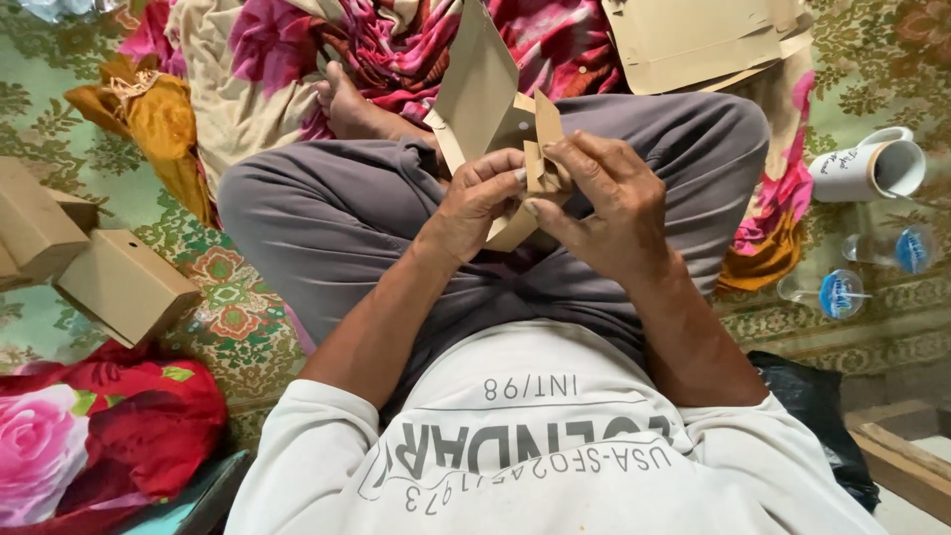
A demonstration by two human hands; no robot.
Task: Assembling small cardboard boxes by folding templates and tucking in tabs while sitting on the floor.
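Observation:
I hold a flat brown cardboard box blank [480, 84] over my lap, partly folded, its large panel standing up away from me. My left hand [475, 203] grips the lower part of the blank from the left. My right hand [604, 193] pinches a small folded flap [543, 149] at the blank's right edge between thumb and fingers. Both hands touch the cardboard and sit close together above my crossed legs in grey trousers [327, 223].
Two folded brown boxes [124, 285] [30, 223] lie on the green patterned mat at left. A stack of flat cardboard blanks [693, 40] rests at the top right. A white mug [872, 168] on its side and two plastic cups [832, 293] lie at right. Floral cloth [89, 426] lies lower left.

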